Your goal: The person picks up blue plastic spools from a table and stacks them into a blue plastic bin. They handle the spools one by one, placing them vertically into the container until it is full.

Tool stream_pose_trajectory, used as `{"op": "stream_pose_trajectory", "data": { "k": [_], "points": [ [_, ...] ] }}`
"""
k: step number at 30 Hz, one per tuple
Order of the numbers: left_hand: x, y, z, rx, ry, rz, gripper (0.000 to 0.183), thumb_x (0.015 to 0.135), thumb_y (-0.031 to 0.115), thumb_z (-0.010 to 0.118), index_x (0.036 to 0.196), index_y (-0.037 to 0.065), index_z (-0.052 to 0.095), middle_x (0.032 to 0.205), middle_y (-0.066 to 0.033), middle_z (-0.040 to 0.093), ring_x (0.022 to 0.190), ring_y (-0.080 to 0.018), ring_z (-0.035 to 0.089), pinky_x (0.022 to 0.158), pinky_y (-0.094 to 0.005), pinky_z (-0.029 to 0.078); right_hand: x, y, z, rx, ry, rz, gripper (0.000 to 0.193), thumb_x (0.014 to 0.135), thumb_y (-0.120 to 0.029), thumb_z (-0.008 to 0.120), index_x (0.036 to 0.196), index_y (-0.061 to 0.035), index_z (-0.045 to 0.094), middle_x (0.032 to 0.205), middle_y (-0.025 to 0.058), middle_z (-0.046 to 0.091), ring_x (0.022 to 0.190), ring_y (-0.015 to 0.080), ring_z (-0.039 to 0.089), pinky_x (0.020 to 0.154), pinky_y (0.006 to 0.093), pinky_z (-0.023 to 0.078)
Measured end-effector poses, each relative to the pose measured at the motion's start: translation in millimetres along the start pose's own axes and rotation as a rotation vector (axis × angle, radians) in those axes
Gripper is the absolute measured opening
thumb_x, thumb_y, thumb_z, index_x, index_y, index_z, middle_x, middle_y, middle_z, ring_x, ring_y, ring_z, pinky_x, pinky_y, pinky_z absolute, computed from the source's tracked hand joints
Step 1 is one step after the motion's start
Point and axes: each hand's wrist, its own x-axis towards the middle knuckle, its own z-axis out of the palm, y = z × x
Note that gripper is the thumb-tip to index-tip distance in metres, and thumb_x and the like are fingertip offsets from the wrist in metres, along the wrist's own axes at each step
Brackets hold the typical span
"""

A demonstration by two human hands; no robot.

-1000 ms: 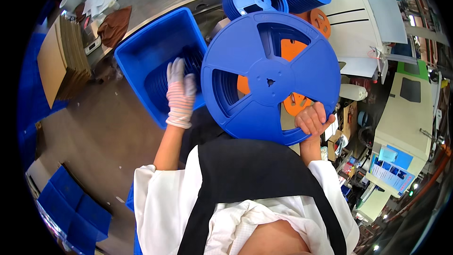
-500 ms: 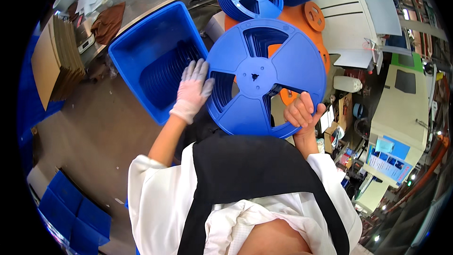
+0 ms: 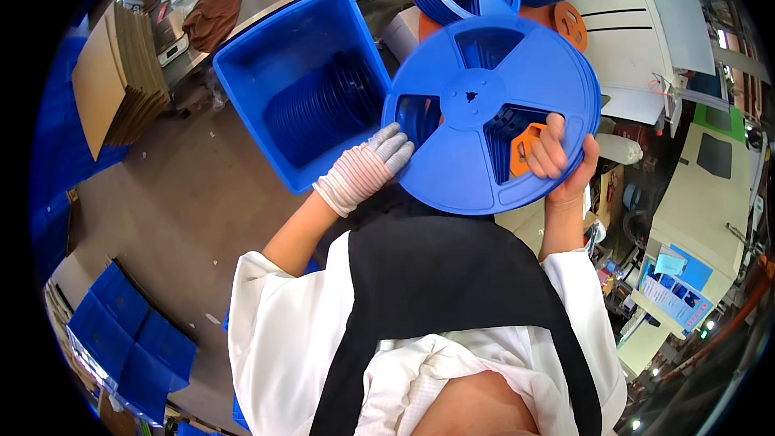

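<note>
We hold the large blue reel (image 3: 475,119) just right of the blue bin (image 3: 278,42). Our bare right hand (image 3: 561,163) grips its rim, the fingers curled through a window, probably because this gives firm hold. Our gloved left hand (image 3: 367,168) is open, its straight fingers at the reel's edge nearest the bin, perhaps for steadying. Inside the bin, dark reels (image 3: 315,113) lie in one row, seemingly for saving space.

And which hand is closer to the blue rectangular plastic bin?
Left. The gloved left hand is just beside the bin's lower-right side; the bare right hand is farther away, at the large round blue plastic reel's right edge.
</note>
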Motion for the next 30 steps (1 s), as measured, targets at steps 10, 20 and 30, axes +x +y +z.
{"op": "stream_pose_trajectory", "data": {
  "k": [10,20,30],
  "points": [
    [-57.6,2.2,6.5,-1.837,0.567,-0.930,0.027,0.091,0.015,0.068,0.115,0.008,0.059,0.108,-0.0115,0.065,0.102,-0.0260,0.066,0.087,-0.0425,0.060,-3.8,-32.3,-15.7,-0.543,0.358,0.240,0.042,0.090,-0.032,0.060,0.109,0.0051,0.059,0.086,0.0161,0.070,0.082,0.0321,0.071,0.074,0.0415,0.059],
    [-68.6,-6.6,24.1,-1.935,0.718,-0.825,0.027,0.089,0.017,0.070,0.113,0.008,0.059,0.108,-0.0119,0.066,0.107,-0.0300,0.065,0.083,-0.0404,0.062,-8.9,-32.7,-27.8,-0.440,0.542,0.156,0.034,0.094,-0.033,0.058,0.103,0.0003,0.060,0.081,0.0131,0.068,0.075,0.0280,0.069,0.075,0.0448,0.060],
    [-75.6,-29.8,51.0,-1.748,0.774,-1.001,0.023,0.094,0.011,0.062,0.116,0.009,0.055,0.110,-0.0100,0.065,0.104,-0.0267,0.065,0.083,-0.0413,0.060,-19.9,-23.1,-48.5,-0.218,0.541,0.039,0.033,0.098,-0.037,0.050,0.093,-0.0053,0.057,0.063,0.0012,0.048,0.058,0.0140,0.047,0.062,0.0337,0.049]
  ]
}}
